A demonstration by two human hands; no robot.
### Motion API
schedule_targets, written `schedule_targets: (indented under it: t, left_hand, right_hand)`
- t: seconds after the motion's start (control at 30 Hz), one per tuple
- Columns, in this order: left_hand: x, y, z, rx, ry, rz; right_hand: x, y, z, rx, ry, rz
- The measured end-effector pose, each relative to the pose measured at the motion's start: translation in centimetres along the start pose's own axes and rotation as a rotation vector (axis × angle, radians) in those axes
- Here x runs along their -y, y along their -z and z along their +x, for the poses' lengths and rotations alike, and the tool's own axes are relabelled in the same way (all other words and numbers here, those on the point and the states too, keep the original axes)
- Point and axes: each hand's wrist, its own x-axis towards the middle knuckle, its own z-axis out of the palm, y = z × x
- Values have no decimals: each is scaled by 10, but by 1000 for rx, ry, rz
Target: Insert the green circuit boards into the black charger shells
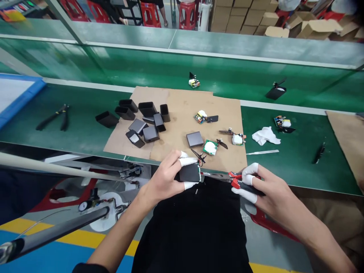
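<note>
Over the bench's front edge, my left hand (170,175) grips a dark charger-like housing (189,173) between white-capped fingers and thumb. A green board edge and short wires show at the housing's right end. My right hand (256,184) is closed around the red and black handles of needle-nose pliers (224,177); their tips reach the housing's right end. Whether the jaws pinch anything is too small to tell. Just beyond lie a grey housing (195,139) and a green circuit board (211,147) with a white block and a dark plate wired to it.
Several empty black housings (147,109) cluster on the cardboard sheet (182,102). Other boards (200,116) lie to the right. Cutting pliers (57,115) rest at far left. A white cloth (266,135), a flat strip (263,152) and a black pen-like tool (320,152) sit at right.
</note>
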Motion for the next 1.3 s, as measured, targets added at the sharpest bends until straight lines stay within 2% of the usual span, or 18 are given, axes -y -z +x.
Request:
schedule_targets:
  t: [0.23,0.5,0.7,0.87,1.03,1.3]
  left_hand:
    - [-4,8,-1,-31,-32,82]
    - [-2,5,-1,42,-71,174]
    - [-2,1,3,67,-71,187]
    - [1,-2,3,96,-34,120]
    - [7,-4,0,111,27,130]
    - [6,-6,5,136,45,94]
  right_hand:
    - [9,0,18,3,-3,3]
    - [9,1,18,69,-33,-74]
    - [16,3,26,25,-134,-25]
    - [9,-5,37,93,-100,69]
    - [3,-10,44,47,-52,117]
    - [-9,-13,40,30,-33,121]
